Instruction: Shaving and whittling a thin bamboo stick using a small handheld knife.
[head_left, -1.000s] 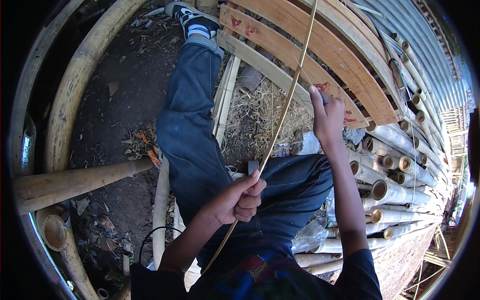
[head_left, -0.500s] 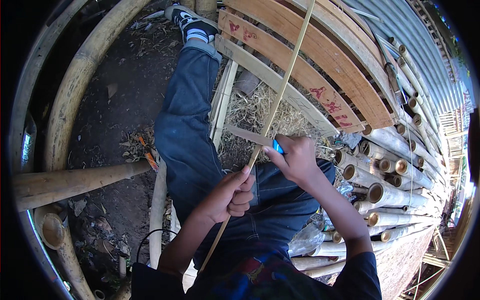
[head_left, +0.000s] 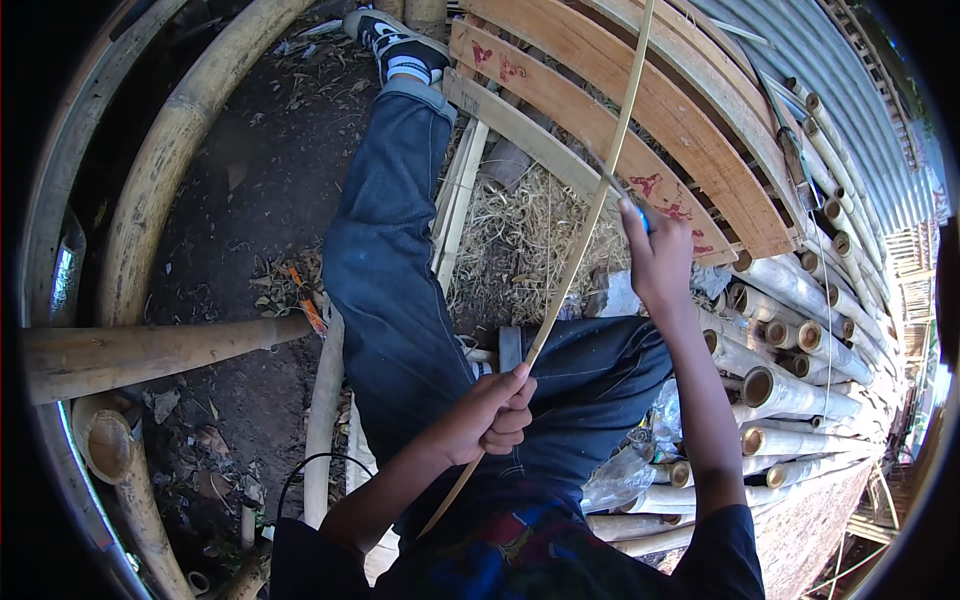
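Note:
My left hand (head_left: 495,415) is closed round a long, thin bamboo strip (head_left: 572,265), just above my lap. From that fist the strip slants up and right past the wooden slats, and its lower end runs down toward my body. Farther out along the strip, my right hand (head_left: 660,255) grips a knife (head_left: 643,222) by its blue handle. The blade lies across the strip at about the level of the lowest slats; little of it shows.
Slatted wooden boards (head_left: 690,130) with red marks stand ahead, with curly shavings (head_left: 520,240) on the ground before them. Cut bamboo poles (head_left: 765,385) are stacked at my right. A thick bamboo pole (head_left: 160,360) juts in from the left. Clear plastic (head_left: 615,480) lies by my right thigh.
My right hand with the knife has moved away from me, up and right along the strip. My left hand has shifted slightly down and right, still holding the strip.

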